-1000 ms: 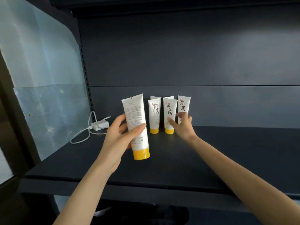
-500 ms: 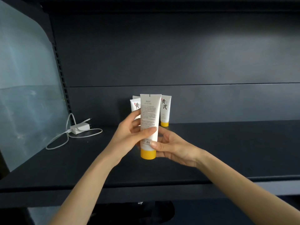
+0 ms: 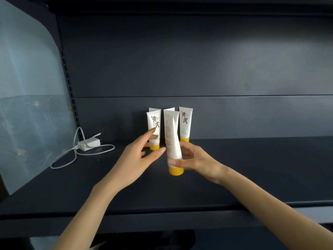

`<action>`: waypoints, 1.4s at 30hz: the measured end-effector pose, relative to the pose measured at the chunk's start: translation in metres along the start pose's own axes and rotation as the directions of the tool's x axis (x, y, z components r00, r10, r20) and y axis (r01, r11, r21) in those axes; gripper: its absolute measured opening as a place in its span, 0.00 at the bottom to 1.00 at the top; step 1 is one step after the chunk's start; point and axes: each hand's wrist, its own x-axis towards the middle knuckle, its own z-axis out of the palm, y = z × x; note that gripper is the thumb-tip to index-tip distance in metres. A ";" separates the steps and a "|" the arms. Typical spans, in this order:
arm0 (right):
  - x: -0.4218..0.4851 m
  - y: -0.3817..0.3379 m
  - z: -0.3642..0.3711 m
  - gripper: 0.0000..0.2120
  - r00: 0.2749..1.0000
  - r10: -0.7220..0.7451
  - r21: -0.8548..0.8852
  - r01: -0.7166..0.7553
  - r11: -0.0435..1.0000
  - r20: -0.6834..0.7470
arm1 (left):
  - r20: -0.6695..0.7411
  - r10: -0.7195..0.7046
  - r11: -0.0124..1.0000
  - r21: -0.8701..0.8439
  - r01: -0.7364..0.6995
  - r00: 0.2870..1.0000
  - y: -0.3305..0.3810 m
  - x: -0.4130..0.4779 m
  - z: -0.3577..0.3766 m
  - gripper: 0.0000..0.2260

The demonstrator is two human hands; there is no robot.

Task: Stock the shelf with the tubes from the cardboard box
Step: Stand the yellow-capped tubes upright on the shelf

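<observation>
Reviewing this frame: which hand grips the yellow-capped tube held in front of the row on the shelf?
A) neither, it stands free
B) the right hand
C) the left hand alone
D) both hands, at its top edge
B: the right hand has its thumb and fingers curled round the lower part of the tube, while the left hand is beside it with fingers straight, not wrapped round it.

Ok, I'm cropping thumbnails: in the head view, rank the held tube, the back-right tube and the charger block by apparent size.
1. held tube, though it looks bigger partly because it is nearer the camera
2. back-right tube
3. charger block
</observation>
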 end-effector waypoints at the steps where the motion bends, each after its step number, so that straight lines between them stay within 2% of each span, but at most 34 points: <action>1: 0.004 0.003 -0.004 0.24 0.999 0.009 -0.025 -0.010 1.000 -0.031 | -0.010 0.001 0.992 0.127 0.001 1.000 -0.004 -0.002 -0.004 0.28; 4: 0.018 0.011 -0.019 0.25 0.989 0.034 -0.098 -0.048 0.994 -0.141 | -0.026 -0.017 0.871 0.490 0.027 1.000 -0.012 -0.010 -0.014 0.30; 7: 0.036 0.021 -0.032 0.27 0.959 0.049 -0.138 -0.090 0.986 -0.280 | -0.057 -0.063 0.796 0.600 0.085 0.996 -0.015 -0.018 -0.020 0.33; 15: 0.083 0.041 -0.049 0.32 0.843 0.104 -0.111 -0.191 0.975 -0.529 | -0.107 -0.128 0.757 0.632 0.167 0.986 -0.013 -0.034 -0.023 0.30; 23: 0.115 0.062 -0.045 0.33 0.777 0.126 -0.184 -0.298 0.937 -0.617 | -0.150 -0.180 0.755 0.612 0.234 0.972 -0.017 -0.044 -0.029 0.29; 37: 0.115 0.060 -0.042 0.32 0.816 0.121 -0.261 -0.316 0.912 -0.565 | -0.171 -0.202 0.739 0.620 0.264 0.964 -0.016 -0.053 -0.028 0.28; 42: 0.093 0.047 -0.042 0.29 0.824 0.081 -0.398 -0.353 0.847 -0.560 | -0.137 -0.201 0.725 0.645 0.241 0.970 -0.012 -0.058 -0.030 0.28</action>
